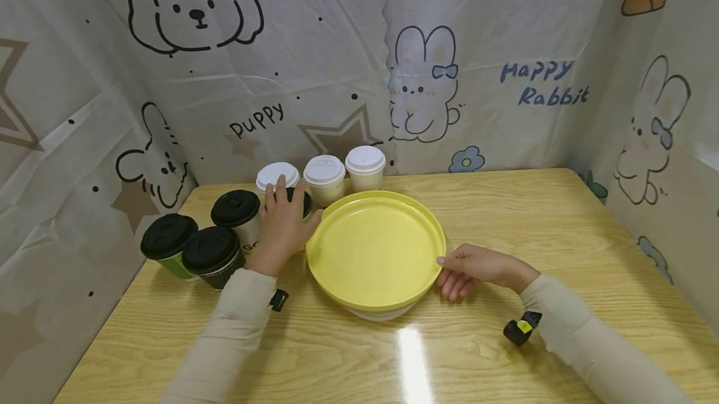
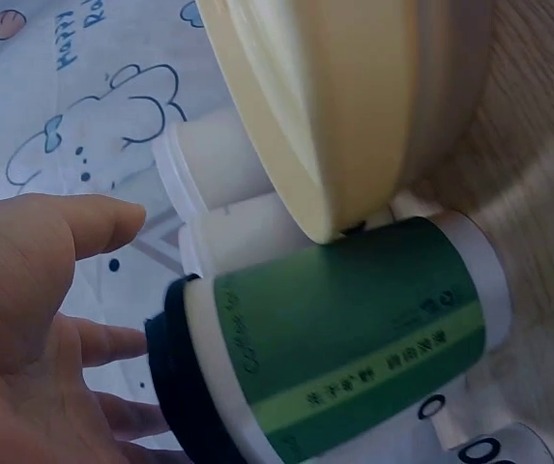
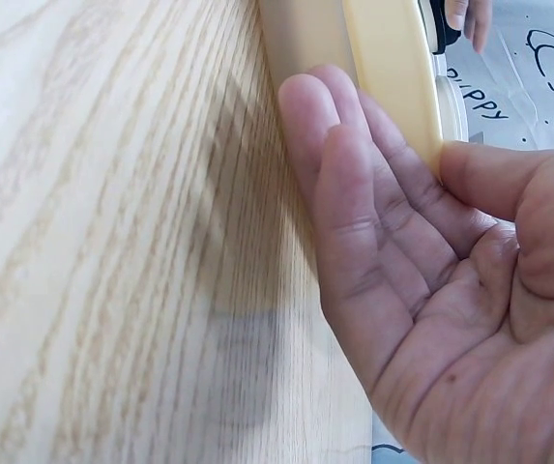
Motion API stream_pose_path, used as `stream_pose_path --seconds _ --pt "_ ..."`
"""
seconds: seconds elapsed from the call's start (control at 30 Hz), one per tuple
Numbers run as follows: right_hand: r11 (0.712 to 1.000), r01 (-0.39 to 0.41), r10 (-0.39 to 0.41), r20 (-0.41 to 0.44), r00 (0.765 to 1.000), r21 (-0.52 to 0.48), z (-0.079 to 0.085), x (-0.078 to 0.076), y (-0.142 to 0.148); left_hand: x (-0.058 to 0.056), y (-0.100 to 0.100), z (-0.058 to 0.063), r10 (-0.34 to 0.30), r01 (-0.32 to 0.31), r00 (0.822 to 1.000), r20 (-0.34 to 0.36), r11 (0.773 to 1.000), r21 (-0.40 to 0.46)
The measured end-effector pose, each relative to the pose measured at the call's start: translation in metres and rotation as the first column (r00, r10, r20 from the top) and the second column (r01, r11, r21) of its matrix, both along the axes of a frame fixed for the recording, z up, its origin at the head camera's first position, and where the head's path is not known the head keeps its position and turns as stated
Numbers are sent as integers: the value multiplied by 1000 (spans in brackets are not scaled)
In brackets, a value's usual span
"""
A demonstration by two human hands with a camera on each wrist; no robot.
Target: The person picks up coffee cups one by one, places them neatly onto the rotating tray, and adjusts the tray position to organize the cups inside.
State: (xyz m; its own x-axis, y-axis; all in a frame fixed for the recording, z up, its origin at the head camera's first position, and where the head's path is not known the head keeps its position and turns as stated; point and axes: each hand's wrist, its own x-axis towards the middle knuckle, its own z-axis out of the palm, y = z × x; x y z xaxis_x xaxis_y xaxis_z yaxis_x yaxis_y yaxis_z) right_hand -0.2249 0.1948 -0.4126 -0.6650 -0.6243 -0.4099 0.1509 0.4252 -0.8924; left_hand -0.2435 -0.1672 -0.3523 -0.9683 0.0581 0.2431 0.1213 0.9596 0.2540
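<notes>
A round yellow-topped container (image 1: 376, 251) with a pale lower part stands on the table. My right hand (image 1: 480, 270) holds its right edge, thumb at the yellow rim and fingers against the side below, as the right wrist view also shows. My left hand (image 1: 283, 224) reaches over a paper cup with a green sleeve (image 2: 354, 338) and black lid (image 2: 182, 372), beside the container's left edge. Its fingers are spread around the lid, with the thumb held apart. In the head view, this hand hides most of that cup. Whether the fingertips touch the lid I cannot tell.
Three white-lidded cups (image 1: 324, 173) line the table's back edge. At left stand three more black-lidded cups: one green (image 1: 170, 241), one dark (image 1: 213, 254) and one pale (image 1: 237, 210). Printed cloth (image 1: 337, 48) hangs behind and along both sides of the wooden table (image 1: 528, 216).
</notes>
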Motion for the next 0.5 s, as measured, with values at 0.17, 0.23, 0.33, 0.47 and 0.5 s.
stream_pose_path --seconds 0.17,0.23,0.33,0.47,0.5 --pt "1000 0 0 -1 1000 -2 0 1 0 -3 -5 -6 14 -14 999 40 1000 -9" --pt "1000 0 0 2 1000 -3 0 1 0 -3 -6 -9 19 -19 999 47 1000 -6" --pt "1000 4 -3 10 1000 -6 1 1 -1 -4 -7 -11 23 -23 999 42 1000 15" --pt "1000 10 -10 18 1000 -4 1 0 -1 -5 -10 -13 7 -8 1000 26 999 36" --pt "1000 12 -12 20 1000 -3 0 0 -1 -5 -10 -13 2 -3 1000 29 999 41"
